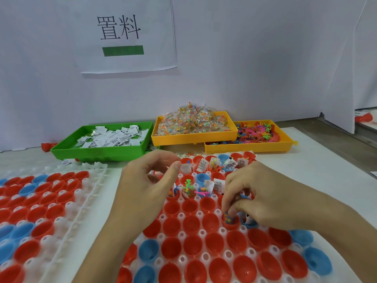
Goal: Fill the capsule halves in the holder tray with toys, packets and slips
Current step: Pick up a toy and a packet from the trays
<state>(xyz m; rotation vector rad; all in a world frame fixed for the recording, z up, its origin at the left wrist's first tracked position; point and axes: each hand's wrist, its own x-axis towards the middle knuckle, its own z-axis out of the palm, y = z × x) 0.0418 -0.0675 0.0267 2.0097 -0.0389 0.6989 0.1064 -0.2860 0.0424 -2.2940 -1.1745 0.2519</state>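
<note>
Red capsule half [230,220] sits under the right hand [263,198], fingertips pinching a packet [228,218] into it; left hand [146,184] hovers far-left, loosely curled, apparently empty.

Wall sheet [126,33]: black characters "置料" above a plain green bar.
Slips [111,138]: dark print and barcodes, too small to read.
</note>
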